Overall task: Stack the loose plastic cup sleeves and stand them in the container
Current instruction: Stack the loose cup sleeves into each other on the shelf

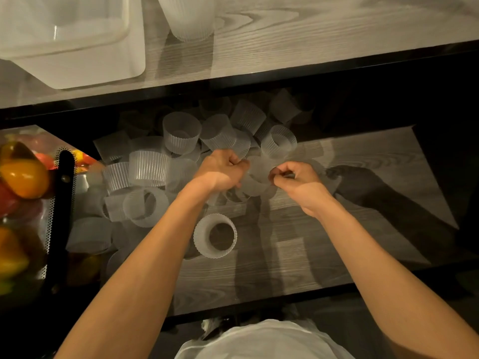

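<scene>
Dim wood-grain shelf (pixel 337 229), loose sleeves (pixel 181 136) heaped at its far-left. Left hand (pixel 223 169) and right hand (pixel 295 177) each pinch one side of the held sleeve (pixel 259 180); its axis is unclear. Container (pixel 77 60) sits on the counter (pixel 311 42) above, far-left of the hands, nearer the left hand.

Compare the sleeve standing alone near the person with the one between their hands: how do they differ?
The lone sleeve stands upright on the shelf, opening up; the held sleeve lies tilted. The lone sleeve is untouched; the held sleeve is gripped by the left hand and right hand. Both are frosted, ribbed plastic.
</scene>
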`<state>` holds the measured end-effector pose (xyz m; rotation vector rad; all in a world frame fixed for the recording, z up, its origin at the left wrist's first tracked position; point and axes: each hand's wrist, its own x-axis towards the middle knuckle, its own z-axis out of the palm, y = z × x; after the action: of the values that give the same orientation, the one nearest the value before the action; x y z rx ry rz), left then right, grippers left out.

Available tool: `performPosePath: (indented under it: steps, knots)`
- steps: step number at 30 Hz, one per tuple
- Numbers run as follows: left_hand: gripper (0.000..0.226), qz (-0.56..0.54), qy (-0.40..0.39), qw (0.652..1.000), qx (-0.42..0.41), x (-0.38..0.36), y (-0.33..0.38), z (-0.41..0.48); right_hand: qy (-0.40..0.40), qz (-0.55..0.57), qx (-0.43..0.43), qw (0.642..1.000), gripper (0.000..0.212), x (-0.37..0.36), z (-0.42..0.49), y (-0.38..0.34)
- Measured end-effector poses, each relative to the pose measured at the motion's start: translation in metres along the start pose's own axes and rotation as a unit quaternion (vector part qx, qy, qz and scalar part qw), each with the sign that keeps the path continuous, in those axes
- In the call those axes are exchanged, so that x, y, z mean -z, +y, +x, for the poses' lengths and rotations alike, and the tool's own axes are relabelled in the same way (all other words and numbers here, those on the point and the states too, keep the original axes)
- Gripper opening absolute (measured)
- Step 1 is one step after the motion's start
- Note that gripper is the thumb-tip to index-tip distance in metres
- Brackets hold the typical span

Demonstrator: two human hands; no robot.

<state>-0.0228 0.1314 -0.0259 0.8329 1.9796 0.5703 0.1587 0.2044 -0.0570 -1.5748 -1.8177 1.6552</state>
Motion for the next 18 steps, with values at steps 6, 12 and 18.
performPosePath:
  steps: [6, 12, 18]
  knots:
    - [0.013, 0.018, 0.033, 0.999, 0.015, 0.004, -0.013, 0.001, -0.012, 0.006, 0.013, 1.000, 0.013, -0.015, 0.001, 0.001]
    - [0.008, 0.086, 0.031, 0.995, 0.033, 0.005, -0.023, 0.004, -0.034, -0.049, 0.005, 0.998, 0.014, -0.027, 0.005, 0.006]
    - [0.051, 0.182, -0.063, 0.979, 0.062, -0.007, -0.018, 0.006, -0.027, -0.122, 0.005, 0.992, 0.026, -0.026, 0.005, 0.017]
